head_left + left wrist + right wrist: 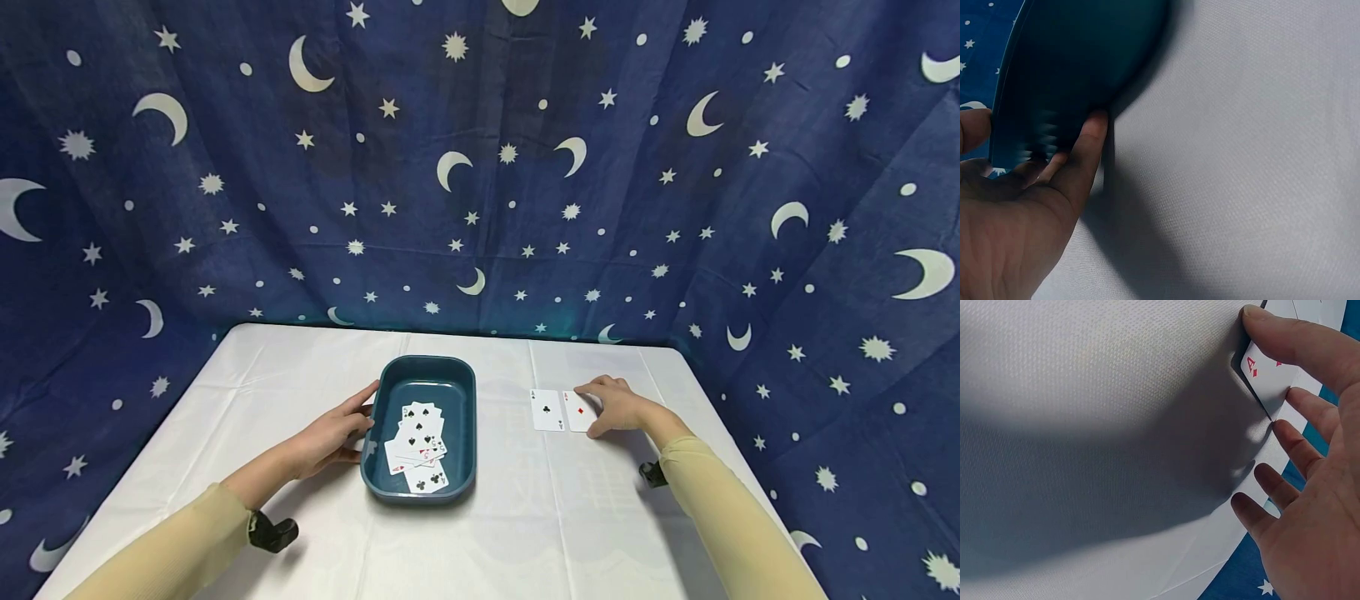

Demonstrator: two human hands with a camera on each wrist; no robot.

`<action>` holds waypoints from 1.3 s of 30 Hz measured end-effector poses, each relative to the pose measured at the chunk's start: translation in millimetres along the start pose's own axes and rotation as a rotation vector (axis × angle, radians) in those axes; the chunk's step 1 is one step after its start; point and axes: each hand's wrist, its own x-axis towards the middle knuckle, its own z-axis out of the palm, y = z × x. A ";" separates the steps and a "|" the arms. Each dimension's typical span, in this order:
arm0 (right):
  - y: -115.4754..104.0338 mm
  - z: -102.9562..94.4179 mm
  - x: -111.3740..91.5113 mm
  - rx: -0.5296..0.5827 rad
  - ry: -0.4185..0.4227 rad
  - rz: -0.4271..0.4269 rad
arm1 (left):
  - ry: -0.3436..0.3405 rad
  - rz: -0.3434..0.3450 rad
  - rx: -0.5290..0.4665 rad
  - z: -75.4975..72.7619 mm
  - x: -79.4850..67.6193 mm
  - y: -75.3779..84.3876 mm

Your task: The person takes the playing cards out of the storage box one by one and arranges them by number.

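Observation:
A dark teal rectangular tray (468,425) stands left of the table's middle, with several face-up playing cards (418,442) overlapping inside. My left hand (330,442) grips its left side, thumb at the rim and fingers against the outer wall (1079,56). To the right, the ace of clubs (546,410) lies face up beside the ace of diamonds (578,412). My right hand (622,407) pinches the ace of diamonds at its edges, thumb at the near edge, a fingertip at the far one. In the right wrist view, a dark shadow runs along the card's edge.
A white cloth (495,542) with fold creases covers the table. Behind and at both sides hangs a dark blue curtain (502,275) with moons and stars. Black wrist devices (272,532) sit at both sleeve cuffs.

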 end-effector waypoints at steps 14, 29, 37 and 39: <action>-3.2 -2.1 -1.6 -0.001 -0.007 0.006 | -0.013 -0.006 0.002 0.4 0.9 0.5; -15.3 -14.0 2.6 0.012 0.177 -0.095 | -0.036 0.006 -0.011 0.8 -0.8 2.6; -67.8 -23.4 5.9 0.014 0.266 -0.214 | -0.024 0.010 -0.003 0.3 -0.6 1.7; -84.0 -22.0 9.2 0.007 0.272 -0.238 | -0.009 0.006 -0.002 0.8 -0.2 0.9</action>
